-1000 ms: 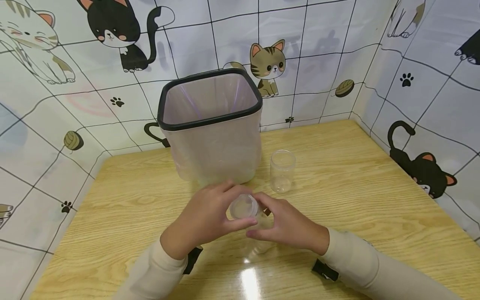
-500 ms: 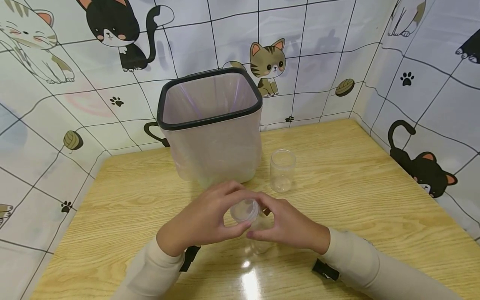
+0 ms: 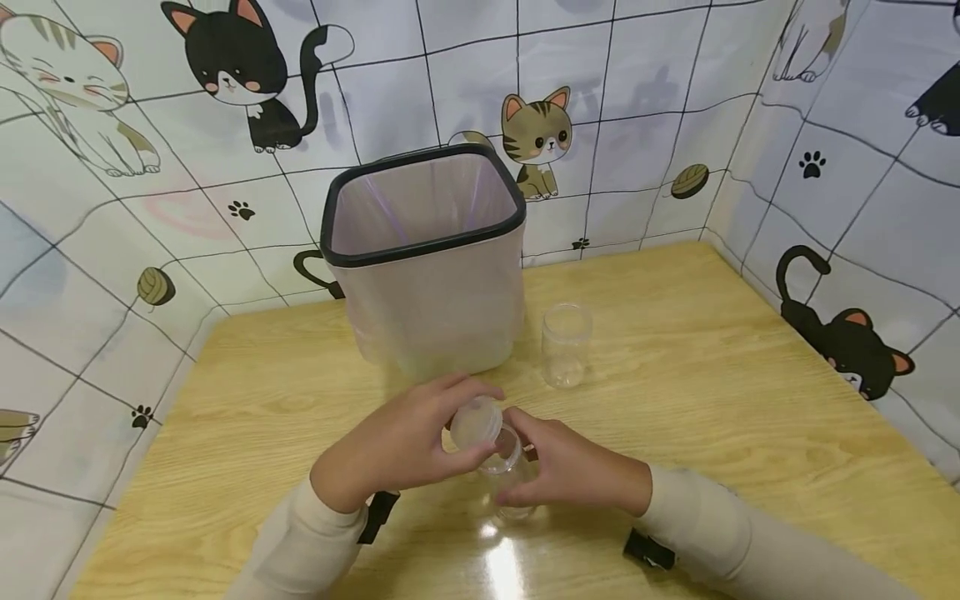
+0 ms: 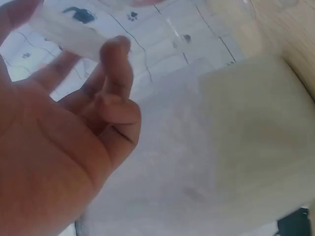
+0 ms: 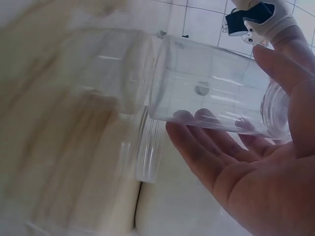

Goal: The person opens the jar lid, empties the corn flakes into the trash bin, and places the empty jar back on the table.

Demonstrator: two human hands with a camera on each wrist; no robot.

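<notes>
My left hand (image 3: 397, 446) pinches a clear round lid (image 3: 475, 422) between thumb and fingers. In the left wrist view the lid (image 4: 69, 35) shows edge-on at the fingertips. My right hand (image 3: 573, 462) grips a clear plastic jar (image 3: 508, 483), its fingers partly covering the side. The jar's ringed mouth shows open just right of the lid, and the lid's edge overlaps it in the head view. In the right wrist view this jar (image 5: 211, 91) looks see-through, with the fingers along one side.
A second clear jar (image 3: 566, 354) stands without a lid on the wooden table (image 3: 697, 350), beyond my right hand. Behind my left hand is a large pale bin (image 3: 442, 312) with a black rim. Cat-print wall sheets (image 3: 622, 133) enclose the back and sides.
The lid has shifted left and tilted away from the jar, so the jar's mouth now shows. My right hand has moved slightly down with the jar.
</notes>
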